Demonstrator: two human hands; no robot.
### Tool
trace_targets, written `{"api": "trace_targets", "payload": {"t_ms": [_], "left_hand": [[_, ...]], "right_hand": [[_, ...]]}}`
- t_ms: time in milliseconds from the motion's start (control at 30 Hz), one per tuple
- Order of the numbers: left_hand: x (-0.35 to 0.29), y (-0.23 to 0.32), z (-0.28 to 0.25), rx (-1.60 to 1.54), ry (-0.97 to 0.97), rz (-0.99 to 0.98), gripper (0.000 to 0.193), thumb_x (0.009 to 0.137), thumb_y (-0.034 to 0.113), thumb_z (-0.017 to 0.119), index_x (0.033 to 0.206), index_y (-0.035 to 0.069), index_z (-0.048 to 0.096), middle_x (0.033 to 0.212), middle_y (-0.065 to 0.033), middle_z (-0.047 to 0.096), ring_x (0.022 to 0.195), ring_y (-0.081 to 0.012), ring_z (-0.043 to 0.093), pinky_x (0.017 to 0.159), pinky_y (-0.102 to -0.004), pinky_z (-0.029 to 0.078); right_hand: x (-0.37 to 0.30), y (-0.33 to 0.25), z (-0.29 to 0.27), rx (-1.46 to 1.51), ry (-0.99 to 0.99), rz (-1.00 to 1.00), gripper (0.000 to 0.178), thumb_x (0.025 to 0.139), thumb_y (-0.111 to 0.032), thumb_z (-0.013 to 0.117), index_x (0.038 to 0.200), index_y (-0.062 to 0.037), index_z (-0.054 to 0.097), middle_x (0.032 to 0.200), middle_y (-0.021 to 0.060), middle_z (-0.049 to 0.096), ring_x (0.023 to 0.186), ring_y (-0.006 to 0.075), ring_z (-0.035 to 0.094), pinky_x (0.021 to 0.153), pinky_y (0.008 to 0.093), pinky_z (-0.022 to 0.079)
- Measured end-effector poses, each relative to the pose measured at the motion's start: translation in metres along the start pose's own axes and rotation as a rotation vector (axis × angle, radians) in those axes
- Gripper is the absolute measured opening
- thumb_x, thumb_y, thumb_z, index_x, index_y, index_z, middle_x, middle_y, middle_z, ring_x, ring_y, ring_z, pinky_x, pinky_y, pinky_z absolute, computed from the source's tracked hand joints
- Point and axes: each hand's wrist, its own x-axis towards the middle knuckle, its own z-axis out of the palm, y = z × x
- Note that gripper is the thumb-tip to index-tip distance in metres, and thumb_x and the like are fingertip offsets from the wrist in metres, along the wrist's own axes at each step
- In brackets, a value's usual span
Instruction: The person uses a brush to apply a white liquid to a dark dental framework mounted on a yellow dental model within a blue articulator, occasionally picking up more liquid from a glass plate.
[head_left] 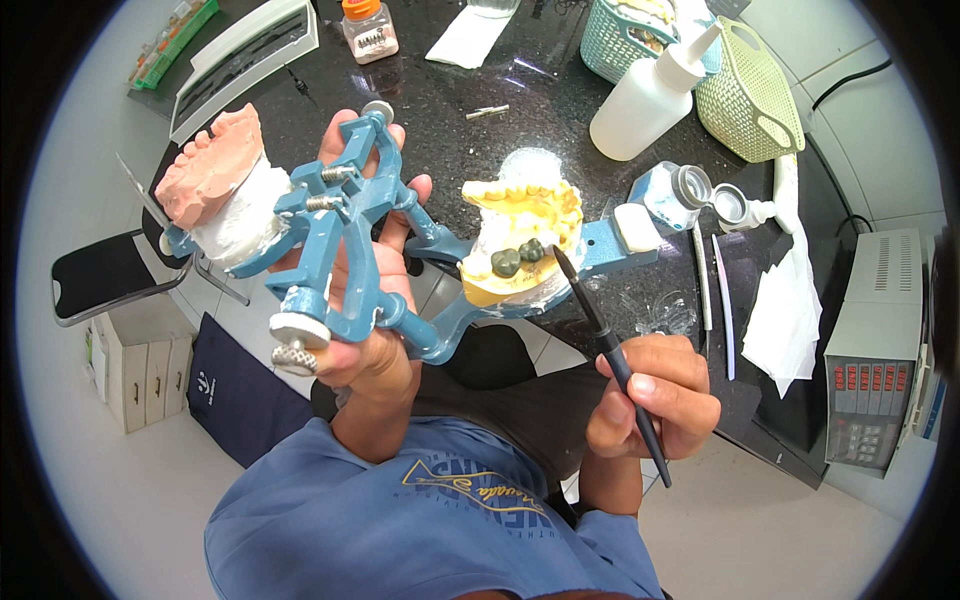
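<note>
My left hand (372, 270) grips a blue dental articulator (345, 245), its hinged frame swung wide. On one arm sits a pink dental cast (212, 165) set in white plaster. The other arm carries a yellow dental cast (500, 285) with dark green wax teeth (518, 258) along its near side. Between the fingers of my right hand (655, 395) is a slim dark brush (615, 355). The brush's black tip points at the cast, close beside the wax teeth; whether it touches cannot be told.
On the dark speckled bench (450, 130) stand a white squeeze bottle (648, 105), a glass jar (672, 195), an orange-capped jar (370, 35) and woven baskets (750, 95). Right of the brush lie thin sticks (724, 305) and white tissue (785, 320). A grey control unit (870, 350) stands far right.
</note>
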Motion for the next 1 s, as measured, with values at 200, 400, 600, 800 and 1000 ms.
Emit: {"api": "trace_targets", "payload": {"t_ms": [200,400,600,800,1000], "left_hand": [[0.001,-0.002,-0.003,-0.005,-0.029,0.005,0.119,0.051,0.078,0.072,0.144,0.017,0.028,0.146,-0.0314,0.024,0.129,-0.053,0.032,0.094,-0.0563,0.043],[0.001,-0.005,-0.008,-0.018,-0.061,0.013,0.118,0.051,0.077,0.072,0.144,0.018,0.029,0.146,-0.0312,0.024,0.129,-0.0524,0.032,0.094,-0.056,0.043],[0.0,-0.004,-0.006,-0.033,-0.048,-0.003,0.12,0.051,0.077,0.072,0.145,0.016,0.027,0.146,-0.0301,0.025,0.13,-0.0494,0.034,0.095,-0.0555,0.042],[0.002,0.004,0.002,0.018,0.009,-0.113,0.122,0.052,0.084,0.064,0.144,0.012,0.029,0.147,-0.0255,0.027,0.13,-0.0457,0.035,0.098,-0.0568,0.038],[0.006,0.007,0.001,-0.131,0.119,-0.211,0.119,0.054,0.085,0.06,0.139,0.006,0.035,0.145,-0.0213,0.034,0.129,-0.0449,0.037,0.101,-0.0577,0.035]], "right_hand": [[0.0,-0.001,0.002,0.001,0.012,0.006,0.024,0.073,-0.001,0.066,0.093,-0.0053,0.054,0.077,0.0107,0.062,0.059,0.0198,0.062,0.048,0.0259,0.05],[-0.001,0.0,0.001,0.0,0.018,0.011,0.024,0.074,-0.002,0.067,0.094,-0.0055,0.053,0.076,0.0107,0.061,0.059,0.0198,0.062,0.048,0.0261,0.05],[0.0,0.0,0.002,-0.003,0.019,0.02,0.023,0.076,-0.005,0.068,0.094,-0.0061,0.053,0.076,0.0102,0.061,0.06,0.0206,0.062,0.05,0.0265,0.05],[-0.004,0.002,0.002,0.008,0.07,-0.001,0.024,0.076,-0.005,0.069,0.094,-0.0065,0.052,0.077,0.0108,0.062,0.061,0.021,0.063,0.05,0.0267,0.05],[-0.001,0.0,0.007,0.012,0.056,-0.006,0.025,0.076,-0.004,0.069,0.094,-0.0064,0.053,0.078,0.0119,0.063,0.061,0.0212,0.063,0.05,0.0268,0.052]]}}
